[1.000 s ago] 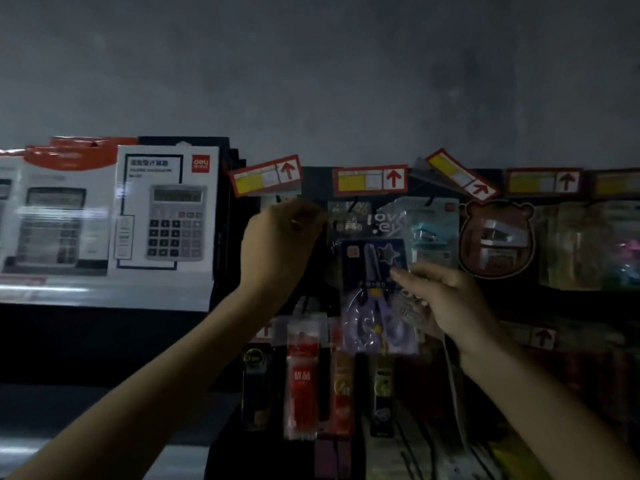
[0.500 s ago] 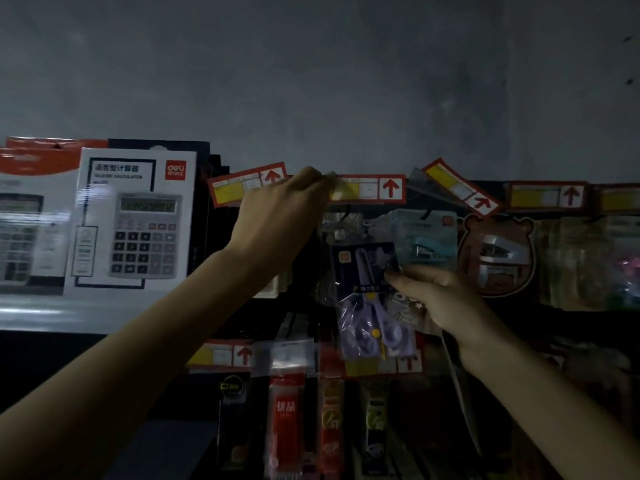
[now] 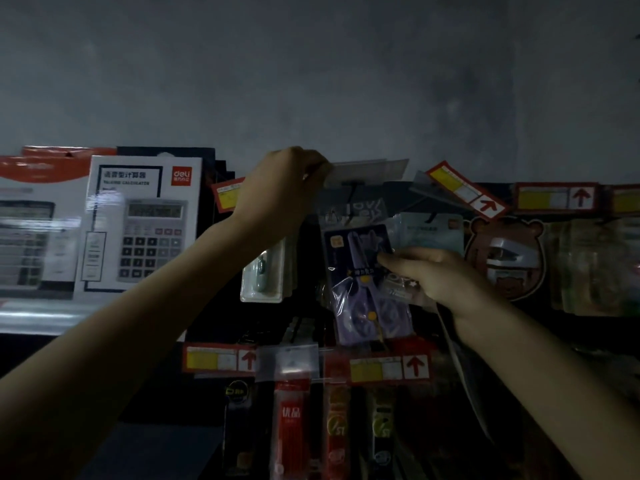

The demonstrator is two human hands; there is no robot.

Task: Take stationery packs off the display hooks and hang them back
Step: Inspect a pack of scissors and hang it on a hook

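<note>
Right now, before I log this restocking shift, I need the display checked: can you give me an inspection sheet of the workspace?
Surface: dark display rack with hooks, dimly lit.
Job's things: purple scissors pack held before the top row, its top below a hook; cannot tell whether it hangs there.
Clutter: calculator boxes at left; bear-shaped pack at right; red pen pack below.
Grippers: left hand pinches a price tag flap tilted upward; right hand grips the scissors pack's side.
Cables: pale thin strand below the right wrist; cannot tell what it is.
Surroundings: grey wall above.
</note>
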